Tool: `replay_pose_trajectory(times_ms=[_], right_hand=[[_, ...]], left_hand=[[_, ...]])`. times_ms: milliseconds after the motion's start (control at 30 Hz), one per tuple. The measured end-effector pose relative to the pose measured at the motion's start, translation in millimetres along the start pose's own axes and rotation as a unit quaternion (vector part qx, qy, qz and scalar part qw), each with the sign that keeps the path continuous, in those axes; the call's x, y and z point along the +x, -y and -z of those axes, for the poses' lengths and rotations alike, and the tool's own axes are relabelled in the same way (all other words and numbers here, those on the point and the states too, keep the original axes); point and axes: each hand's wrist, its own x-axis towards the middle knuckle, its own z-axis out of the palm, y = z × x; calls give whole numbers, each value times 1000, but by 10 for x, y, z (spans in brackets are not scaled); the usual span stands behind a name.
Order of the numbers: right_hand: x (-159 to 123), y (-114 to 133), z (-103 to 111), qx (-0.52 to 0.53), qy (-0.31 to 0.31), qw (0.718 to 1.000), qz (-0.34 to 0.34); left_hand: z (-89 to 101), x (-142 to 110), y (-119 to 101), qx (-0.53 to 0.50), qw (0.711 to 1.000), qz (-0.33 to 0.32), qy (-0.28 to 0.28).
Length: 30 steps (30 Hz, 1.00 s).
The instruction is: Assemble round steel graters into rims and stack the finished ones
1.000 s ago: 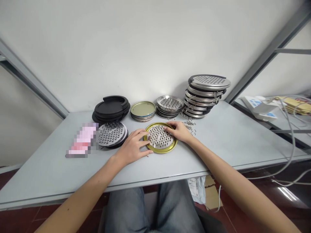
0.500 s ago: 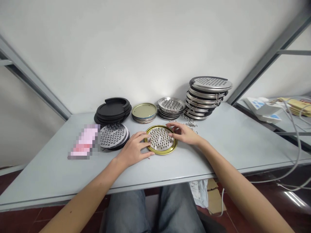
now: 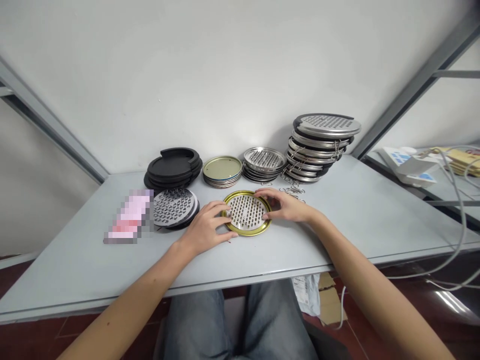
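Note:
In the head view, a round metal grater disc [image 3: 246, 212] with rows of slots lies inside a shallow gold-coloured lid [image 3: 249, 232], flat on the table. My left hand [image 3: 208, 225] holds the lid's left side; its fingertips reach over the rim onto the disc and the thumb rests along the near edge. My right hand [image 3: 285, 206] grips the right side, fingers curled at the far rim and thumb on the disc. Left of my left hand is a pile of dark and silver grater discs [image 3: 174, 207]. Small metal hooks [image 3: 294, 190] lie beyond my right hand.
Along the wall stand black round holders [image 3: 172, 167], gold-coloured lids [image 3: 222, 169], silver graters [image 3: 264, 159] and a tall, leaning stack of graters in black holders [image 3: 326, 127]. A blurred pink item [image 3: 131, 215] lies left. White cables [image 3: 459, 225] hang at the right.
My right thumb has slid slightly toward me on the disc. The left hand stays at the lid's left side. The whole view has shifted a little.

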Motion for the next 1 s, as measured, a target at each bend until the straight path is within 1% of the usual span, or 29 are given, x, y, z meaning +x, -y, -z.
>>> replay_pose_trajectory(times_ms=[167, 367, 667, 1000], right_hand=[[24, -33, -45, -10, -34, 999, -10], [33, -39, -61, -24, -39, 999, 0], [41, -23, -42, -28, -20, 999, 5], [73, 40, 1, -35, 24, 999, -5]], left_hand=[[11, 5, -18, 4, 1000, 14, 4], [-3, -1, -6, 10, 1000, 1, 1], [-10, 13, -2, 9, 1000, -4, 13], [-17, 9, 5, -8, 1000, -8, 6]])
